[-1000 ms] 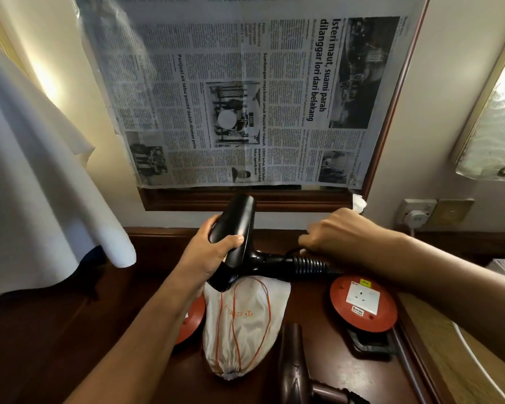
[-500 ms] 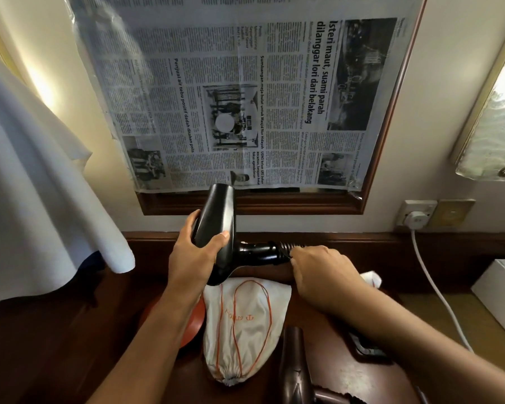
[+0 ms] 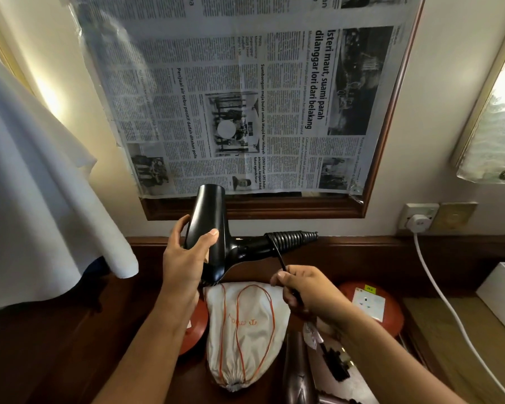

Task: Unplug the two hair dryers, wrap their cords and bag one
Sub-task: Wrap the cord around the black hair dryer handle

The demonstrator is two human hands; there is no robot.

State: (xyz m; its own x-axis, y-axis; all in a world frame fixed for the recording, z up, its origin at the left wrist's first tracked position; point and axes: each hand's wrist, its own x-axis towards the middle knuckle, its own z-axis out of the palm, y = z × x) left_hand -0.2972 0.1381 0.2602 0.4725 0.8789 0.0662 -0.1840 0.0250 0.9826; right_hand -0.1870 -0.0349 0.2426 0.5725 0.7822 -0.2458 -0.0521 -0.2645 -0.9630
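Partly cropped brown dryer (image 3: 299,371), plug hidden by right hand (image 3: 309,293)

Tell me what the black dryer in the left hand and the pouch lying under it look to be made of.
Black hair dryer: looks like hard plastic with a satin finish, going by the soft sheen along its smooth barrel.
Pouch: seems to be woven cloth, cream and matt, since it creases and gathers at its tied end; its orange drawstring looks like thin cord.

Two bare forearms, no sleeves in view, left hand (image 3: 187,258) & right hand (image 3: 306,290), short plain nails
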